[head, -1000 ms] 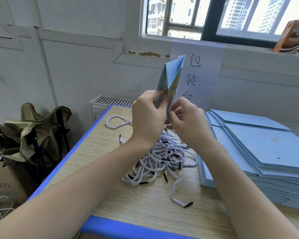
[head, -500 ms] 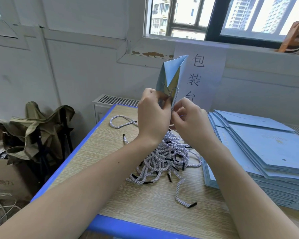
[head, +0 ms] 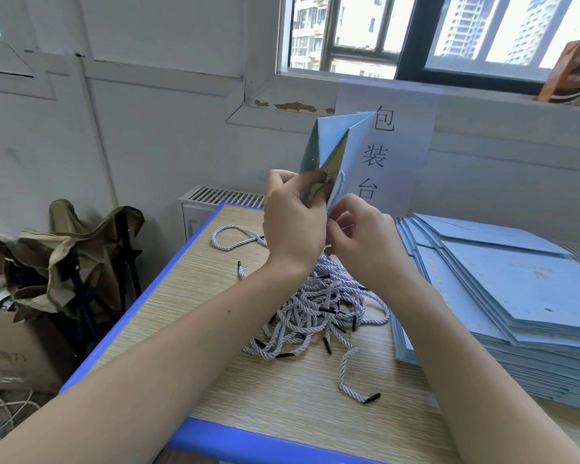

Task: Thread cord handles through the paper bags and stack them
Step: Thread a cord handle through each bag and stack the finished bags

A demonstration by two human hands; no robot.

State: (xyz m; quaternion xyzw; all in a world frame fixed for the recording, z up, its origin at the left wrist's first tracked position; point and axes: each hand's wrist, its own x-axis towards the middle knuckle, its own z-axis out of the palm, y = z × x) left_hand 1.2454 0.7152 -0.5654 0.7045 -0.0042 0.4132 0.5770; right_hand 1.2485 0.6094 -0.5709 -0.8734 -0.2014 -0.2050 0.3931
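I hold a light-blue paper bag (head: pixel 329 142) upright above the table, its mouth partly spread. My left hand (head: pixel 293 222) grips the bag's lower edge, thumb and fingers pinching the paper. A white twisted cord (head: pixel 338 187) runs down the bag's side. My right hand (head: pixel 362 239) sits just right of and below the left, fingers curled against the bag's edge where the cord runs; the fingertips are hidden. A tangled pile of white cords with black tips (head: pixel 322 309) lies on the table beneath my hands. A tall stack of flat blue bags (head: pixel 516 296) rests to the right.
The wooden-topped table (head: pixel 215 329) has a blue rim. A folded olive stool (head: pixel 74 262) and a cardboard box (head: pixel 10 356) stand on the floor at left. A paper sign (head: pixel 399 145) hangs on the wall behind; a radiator grille (head: pixel 225 195) sits behind the table.
The bag's mouth has spread slightly wider and my left thumb has shifted up along its edge. Both hands stay at the bag's lower edge.
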